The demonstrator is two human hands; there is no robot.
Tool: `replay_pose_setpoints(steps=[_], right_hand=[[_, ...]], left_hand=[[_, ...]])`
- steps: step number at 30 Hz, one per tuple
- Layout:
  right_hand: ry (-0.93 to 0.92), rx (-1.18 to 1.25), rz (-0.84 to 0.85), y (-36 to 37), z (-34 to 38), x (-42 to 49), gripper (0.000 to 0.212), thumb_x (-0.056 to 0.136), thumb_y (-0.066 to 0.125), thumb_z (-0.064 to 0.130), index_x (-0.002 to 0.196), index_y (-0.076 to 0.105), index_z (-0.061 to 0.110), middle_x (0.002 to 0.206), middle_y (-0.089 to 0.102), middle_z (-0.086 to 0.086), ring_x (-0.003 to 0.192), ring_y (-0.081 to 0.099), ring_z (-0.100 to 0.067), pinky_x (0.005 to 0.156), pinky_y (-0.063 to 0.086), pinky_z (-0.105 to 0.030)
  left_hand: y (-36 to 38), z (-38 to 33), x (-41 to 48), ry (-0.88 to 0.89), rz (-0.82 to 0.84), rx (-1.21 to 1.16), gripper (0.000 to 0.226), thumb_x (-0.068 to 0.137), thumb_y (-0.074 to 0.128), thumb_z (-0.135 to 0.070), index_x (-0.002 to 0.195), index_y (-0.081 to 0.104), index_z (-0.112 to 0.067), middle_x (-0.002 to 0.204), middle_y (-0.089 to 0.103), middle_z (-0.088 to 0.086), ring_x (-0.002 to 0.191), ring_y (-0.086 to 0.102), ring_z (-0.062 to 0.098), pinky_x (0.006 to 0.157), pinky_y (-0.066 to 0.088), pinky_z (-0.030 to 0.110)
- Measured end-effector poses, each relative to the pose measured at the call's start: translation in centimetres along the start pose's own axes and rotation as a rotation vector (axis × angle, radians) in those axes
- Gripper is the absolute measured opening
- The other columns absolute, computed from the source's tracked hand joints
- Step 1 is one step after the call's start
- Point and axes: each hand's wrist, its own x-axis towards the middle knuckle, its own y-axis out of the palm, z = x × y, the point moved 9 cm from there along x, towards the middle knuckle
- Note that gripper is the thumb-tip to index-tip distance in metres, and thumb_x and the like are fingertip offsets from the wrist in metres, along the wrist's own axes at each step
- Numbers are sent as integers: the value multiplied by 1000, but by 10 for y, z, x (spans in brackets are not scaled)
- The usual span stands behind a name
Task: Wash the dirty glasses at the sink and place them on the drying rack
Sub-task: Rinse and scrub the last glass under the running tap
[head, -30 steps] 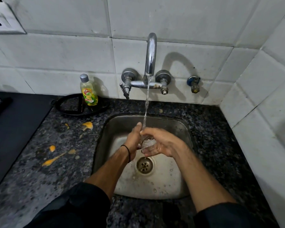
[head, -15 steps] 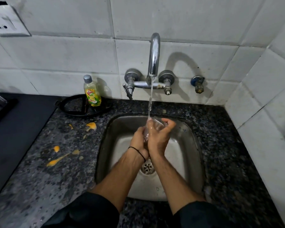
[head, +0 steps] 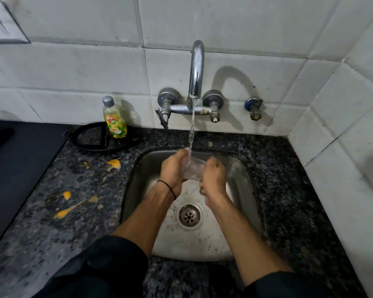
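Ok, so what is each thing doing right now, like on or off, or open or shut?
Tap: on, water running.
Glass: held under the water.
Left hand: grips the glass.
Right hand: grips the glass.
Dish soap bottle: upright, cap on.
Sink drain: unplugged.
Countertop: yellow spills on it.

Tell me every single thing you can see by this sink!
glass: one, clear, under the running water, over the sink
tap: one, silver, on the wall
sink: one, steel, set in the counter
drain: one, silver, sink floor
soap bottle: one, yellow-green with grey cap, left of the tap
ring stand: one, black, on the counter by the bottle
spills: several, orange-yellow, counter left of the sink
valve: one, blue-topped, right of the tap
socket: one, white, top left wall
counter: one, dark speckled
wall tiles: many, white
wristband: one, black, left wrist
left grip: one bare hand, holds the glass
right grip: one bare hand, holds the glass
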Motion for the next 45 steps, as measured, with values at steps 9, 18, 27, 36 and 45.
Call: replay_pose_setpoints(steps=[9, 18, 27, 36, 45], right_hand=[[34, 1, 108, 13, -22, -36, 45, 105, 28, 46, 103, 63, 18, 78, 62, 2, 55, 53, -8, 46, 39, -23], [-376, -161, 100, 16, 1, -47, 43, 99, 25, 62, 125, 38, 29, 102, 67, -1, 82, 69, -12, 62, 58, -29], [-534, -508, 55, 26, 17, -39, 66, 100, 27, 63, 158, 11, 35, 165, 15, 1, 146, 21, -22, 116, 19, -46], [-617, -406, 155, 22, 61, -21, 44, 90, 69, 47, 63, 46, 20, 58, 46, 6, 51, 40, -5, 54, 37, -26], [-901, -776, 428, 46, 54, -50, 15, 97, 58, 26, 109, 65, 20, 101, 67, 0, 105, 56, -17, 90, 46, -36]], left_hand=[[12, 13, 12, -90, 112, -179, 32, 79, 75, -44, 78, 63, -14, 77, 61, 8, 64, 61, 21, 69, 54, 33], [20, 0, -16, -24, 110, 283, 78, 91, 32, -77, 96, 73, -11, 99, 76, 11, 96, 70, 26, 94, 55, 43], [4, 3, -23, 26, 119, 236, 80, 92, 28, -77, 114, 74, -15, 110, 75, 10, 105, 71, 24, 99, 53, 46], [-10, 14, -29, -132, 133, 174, 57, 101, 35, -53, 97, 70, -7, 65, 63, 11, 47, 53, 23, 45, 40, 24], [-29, 38, 2, -318, -97, -372, 35, 98, 45, -33, 89, 65, -5, 72, 68, 10, 60, 67, 23, 52, 54, 24]])
